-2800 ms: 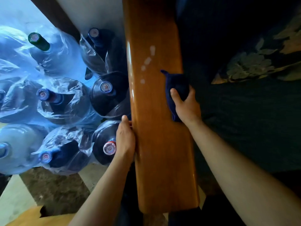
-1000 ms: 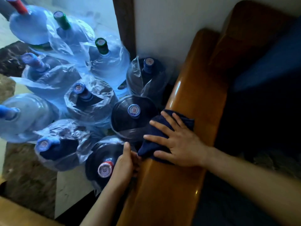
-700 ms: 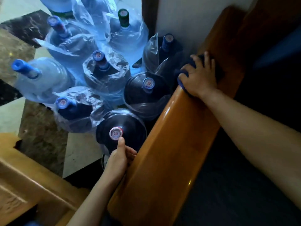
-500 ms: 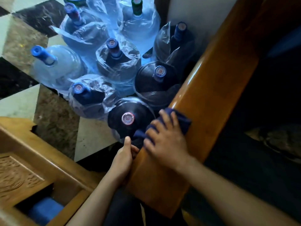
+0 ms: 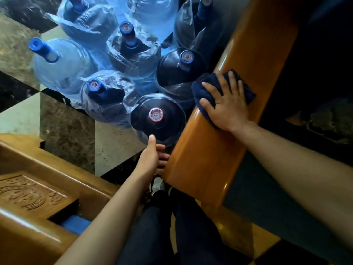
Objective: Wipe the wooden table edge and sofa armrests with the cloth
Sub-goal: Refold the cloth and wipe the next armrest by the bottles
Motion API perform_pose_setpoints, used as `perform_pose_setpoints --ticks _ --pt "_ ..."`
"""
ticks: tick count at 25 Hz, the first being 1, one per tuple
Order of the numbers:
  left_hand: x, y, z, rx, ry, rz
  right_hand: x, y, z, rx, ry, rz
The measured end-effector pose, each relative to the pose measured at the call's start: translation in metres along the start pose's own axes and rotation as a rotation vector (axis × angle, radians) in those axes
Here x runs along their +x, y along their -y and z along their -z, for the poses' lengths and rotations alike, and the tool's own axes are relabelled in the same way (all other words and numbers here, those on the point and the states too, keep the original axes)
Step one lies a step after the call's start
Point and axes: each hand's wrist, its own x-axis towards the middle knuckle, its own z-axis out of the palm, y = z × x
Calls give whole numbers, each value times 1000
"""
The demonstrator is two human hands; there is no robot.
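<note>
While left hand [image 5: 150,159] braces — right hand [image 5: 225,104] flat on cloth [image 5: 208,83].

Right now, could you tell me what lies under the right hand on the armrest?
A dark blue cloth lies under the right hand, pressed flat on the wooden armrest. Its edges show beyond the fingers; its middle and the wood beneath it are covered.

cloth [image 5: 208,87] on armrest [image 5: 238,73], water bottles [image 5: 158,115] left of it

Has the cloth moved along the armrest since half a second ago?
Yes. The cloth, under the right hand, has slid up the armrest, away from its near end, past the red-capped bottle.
</note>
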Motion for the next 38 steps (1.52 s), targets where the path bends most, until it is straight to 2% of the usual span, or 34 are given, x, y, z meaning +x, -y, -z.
perform_pose_setpoints --ticks 2,5,7,10,13,15,17,23,28,31,33,35,38 --pt "0 -7 5 -53 -13 -21 -33 47 -16 49 -38 -124" --pt "1 -16 9 -110 -44 -40 -139 114 -43 47 -35 53" --pt "1 -17 5 -18 -76 -80 -202 120 -56 39 17 185" --pt "-5 -19 -8 184 -6 -103 -244 92 -60 -4 60 283" --pt "-13 -44 -37 303 38 -211 -223 51 -49 51 78 166" --pt "-7 -62 -57 443 4 -385 -181 13 -39 80 68 56" --pt "6 -84 -77 464 -53 -479 -118 -29 -27 90 41 -9" --pt "69 -191 -176 390 -144 -549 88 -162 22 184 -47 -232" --pt "87 -232 -217 410 -211 -624 176 -205 40 171 -115 -314" --pt "82 -225 -211 350 -248 -650 183 -193 43 159 -144 -355" --pt "71 -207 -196 354 -349 -659 153 -166 34 146 -150 -277" --pt "56 -184 -181 362 -449 -654 102 -128 19 161 -156 -174" --pt "20 -132 -165 475 -436 -644 -4 -62 -11 216 -130 -119"
